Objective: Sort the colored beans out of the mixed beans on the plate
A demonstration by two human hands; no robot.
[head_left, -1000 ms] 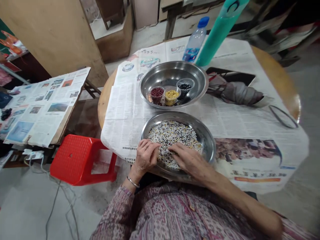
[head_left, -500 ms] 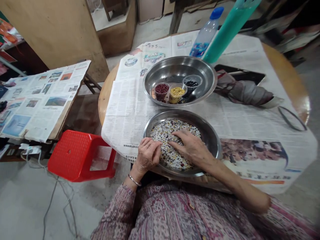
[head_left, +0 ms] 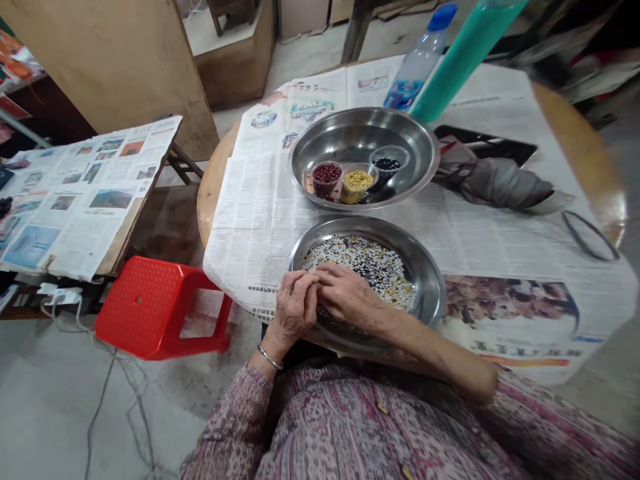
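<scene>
Mixed white, black and yellow grains (head_left: 365,257) lie spread in the near steel basin (head_left: 431,293). My left hand (head_left: 295,303) is closed at the basin's left rim, fingers curled; what is inside them is hidden. Over the grains, my right hand (head_left: 350,297) reaches across until its fingertips meet those of the left, bent together; anything pinched there is too small to make out. Behind, a second steel basin (head_left: 363,127) holds clear plastic cups of red beans (head_left: 327,175), yellow beans (head_left: 357,180) and black beans (head_left: 387,163).
Newspaper (head_left: 250,227) covers the round table (head_left: 205,200). Toward the back stand a water bottle (head_left: 417,63) and a teal bottle (head_left: 465,60). A folded grey umbrella (head_left: 505,180) lies at right. A red stool (head_left: 145,307) and another newspaper-covered table (head_left: 85,193) are at left.
My right hand has moved left across the grains, from apart with spread fingers to touching my left hand. The left stays at the rim. The view has shifted slightly.
</scene>
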